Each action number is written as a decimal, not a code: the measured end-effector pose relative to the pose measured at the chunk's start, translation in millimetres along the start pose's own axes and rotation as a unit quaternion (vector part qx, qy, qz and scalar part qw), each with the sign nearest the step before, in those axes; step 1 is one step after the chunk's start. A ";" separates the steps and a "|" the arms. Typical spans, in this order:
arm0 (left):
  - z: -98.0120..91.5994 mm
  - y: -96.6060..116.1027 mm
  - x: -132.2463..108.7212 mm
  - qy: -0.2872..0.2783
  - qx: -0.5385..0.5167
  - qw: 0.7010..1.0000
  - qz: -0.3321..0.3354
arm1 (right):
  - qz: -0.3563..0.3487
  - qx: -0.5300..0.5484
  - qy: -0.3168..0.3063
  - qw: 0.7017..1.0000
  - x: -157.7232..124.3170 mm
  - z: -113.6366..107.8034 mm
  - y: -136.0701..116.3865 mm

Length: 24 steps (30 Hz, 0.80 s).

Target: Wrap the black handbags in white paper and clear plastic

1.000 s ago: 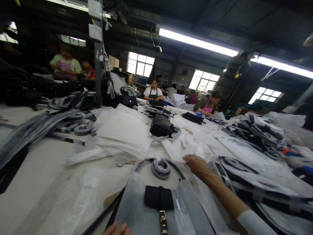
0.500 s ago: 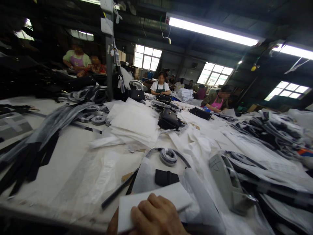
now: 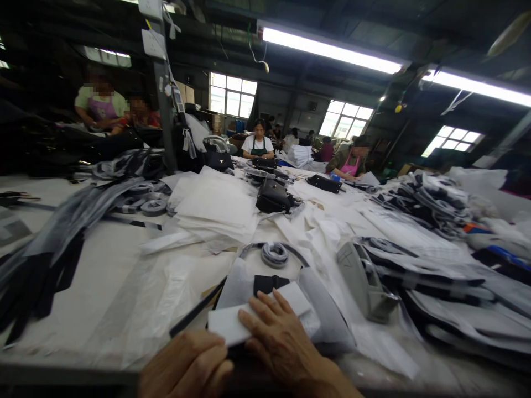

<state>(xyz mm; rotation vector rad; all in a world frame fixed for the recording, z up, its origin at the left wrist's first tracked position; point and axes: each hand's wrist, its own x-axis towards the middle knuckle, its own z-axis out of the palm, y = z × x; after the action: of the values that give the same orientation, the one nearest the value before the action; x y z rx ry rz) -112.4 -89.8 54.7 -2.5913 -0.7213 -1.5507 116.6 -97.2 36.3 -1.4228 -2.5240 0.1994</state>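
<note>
My right hand (image 3: 282, 340) lies flat with fingers stretched out on a white folded sheet (image 3: 249, 318) at the table's near edge. My left hand (image 3: 188, 365) is beside it at the sheet's lower left corner, fingers curled under; what it grips is hidden. The sheet lies over a paper-wrapped bag, of which a black flap (image 3: 269, 283) shows just beyond the fingers. A coiled wrapped strap (image 3: 274, 254) rests a little farther on.
A grey tape dispenser (image 3: 365, 279) stands to the right. Stacks of white paper (image 3: 215, 207), a black handbag (image 3: 271, 196) and piles of wrapped straps (image 3: 431, 202) cover the long table (image 3: 103, 260). Several other people work at the far end and far left.
My right hand drew back from the far paper, came over the white sheet and now presses it flat on the bag. My left hand has come up beside it. The camera tilted slightly.
</note>
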 end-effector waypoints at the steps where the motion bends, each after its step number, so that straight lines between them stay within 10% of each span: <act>1: 7.3 4.7 14.7 -0.042 -0.015 0.998 -0.033 | -0.004 0.004 0.008 1.000 1.6 0.4 -1.4; 6: 78.0 -0.3 59.6 -0.271 -0.132 0.931 -0.208 | -0.003 0.138 0.090 0.986 -10.3 -19.8 1.7; 9: 99.7 -10.8 55.1 -0.326 -0.153 0.893 -0.269 | 0.153 0.225 0.177 0.946 -33.4 -39.3 24.1; 14: 99.3 -15.0 43.4 -0.307 -0.179 0.876 -0.326 | 0.377 0.312 0.121 0.864 -47.1 -52.9 72.3; 24: 96.9 -33.4 45.7 -0.191 -0.396 0.769 -0.465 | 0.468 0.306 0.023 0.829 -21.5 -49.3 93.8</act>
<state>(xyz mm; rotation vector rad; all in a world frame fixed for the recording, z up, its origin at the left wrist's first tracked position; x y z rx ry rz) -28.0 -17.7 38.0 -3.4837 -2.0370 -1.7786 218.0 -67.0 59.0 -2.1193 -1.2734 1.0020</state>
